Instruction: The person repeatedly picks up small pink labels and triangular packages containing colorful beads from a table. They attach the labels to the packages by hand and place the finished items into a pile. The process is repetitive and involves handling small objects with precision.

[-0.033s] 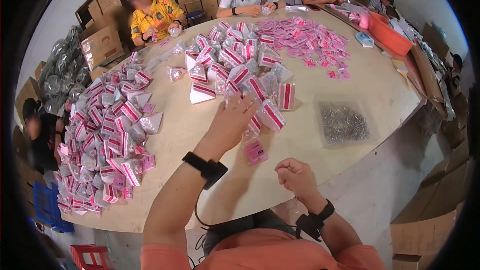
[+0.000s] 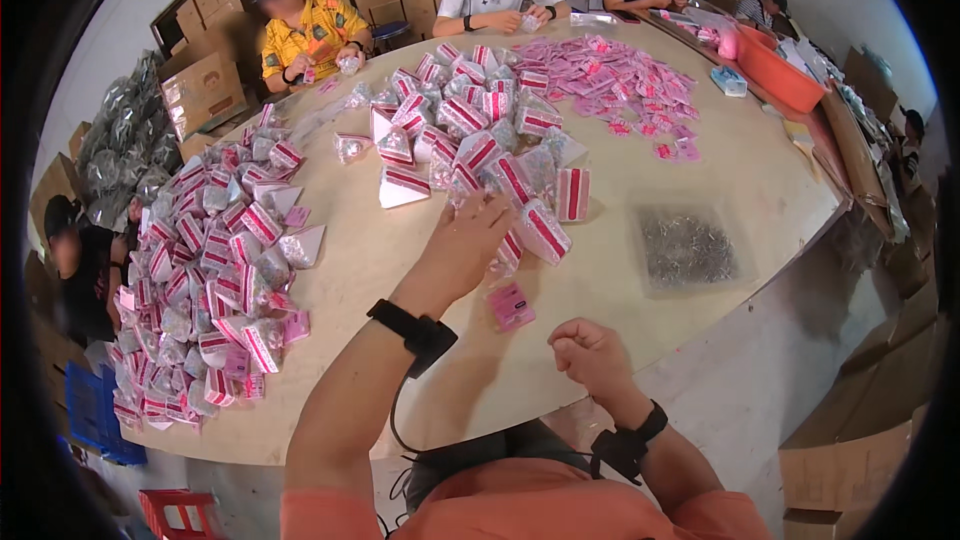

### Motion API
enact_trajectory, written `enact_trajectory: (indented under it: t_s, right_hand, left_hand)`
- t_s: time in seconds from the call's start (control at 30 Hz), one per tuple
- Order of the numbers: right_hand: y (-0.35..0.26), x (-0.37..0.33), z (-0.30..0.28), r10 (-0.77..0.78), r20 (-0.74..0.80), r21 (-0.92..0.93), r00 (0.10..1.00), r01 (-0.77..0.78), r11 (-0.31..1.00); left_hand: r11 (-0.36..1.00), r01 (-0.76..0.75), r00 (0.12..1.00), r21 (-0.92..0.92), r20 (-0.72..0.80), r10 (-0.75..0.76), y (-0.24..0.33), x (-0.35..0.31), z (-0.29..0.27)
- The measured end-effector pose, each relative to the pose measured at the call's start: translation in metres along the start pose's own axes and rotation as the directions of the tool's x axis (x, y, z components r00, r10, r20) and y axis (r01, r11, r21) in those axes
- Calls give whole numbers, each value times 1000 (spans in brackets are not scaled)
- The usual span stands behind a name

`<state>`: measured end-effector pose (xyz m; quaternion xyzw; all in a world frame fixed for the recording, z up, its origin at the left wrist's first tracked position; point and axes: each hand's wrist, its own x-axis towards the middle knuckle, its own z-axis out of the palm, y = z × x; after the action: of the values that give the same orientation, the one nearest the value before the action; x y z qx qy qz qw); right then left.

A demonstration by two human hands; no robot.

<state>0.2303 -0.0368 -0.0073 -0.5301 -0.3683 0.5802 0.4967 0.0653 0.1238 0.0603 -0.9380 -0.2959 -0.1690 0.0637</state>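
My left hand [image 2: 465, 245] reaches out over the near edge of the middle pile, its fingers stretched and lying against the wedge-shaped bagged packs [image 2: 462, 118]. These are white with a red-and-pink stripe, in clear wrap. One pack [image 2: 543, 232] leans just right of the fingertips. Below that hand a pink printed card [image 2: 511, 307] lies flat on the table [image 2: 600, 290]. My right hand [image 2: 590, 358] is closed over the table's near edge, its fingers curled in. Whatever it may hold is hidden.
A clear tray of small metal pieces [image 2: 690, 248] stands to the right. Pink cards [image 2: 620, 80] are heaped at the far side, and a second pack pile [image 2: 205, 270] covers the left. An orange basin [image 2: 780, 70] is at the far right. Several people sit around the table.
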Motion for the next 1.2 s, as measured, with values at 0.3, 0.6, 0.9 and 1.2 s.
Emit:
enact_trajectory:
  t_s: [0.3,0.6,0.9,1.2]
  right_hand:
    - [-4,-3,5,-13,46,-276,999,26,961]
    - [-6,-4,12,-105,56,-242,993,116,963]
    - [-1,-3,9,-85,51,-268,995,95,959]
    - [-15,-4,24,-170,72,-231,983,182,956]
  left_hand:
    - [980,186,957,-65,238,-165,-21,-14,0]
    - [964,250,968,-88,44,-247,-24,-42,3]
    - [706,620,784,-342,282,-552,-26,-79,-8]
    - [-341,353,659,-871,490,-570,34,-132,1]
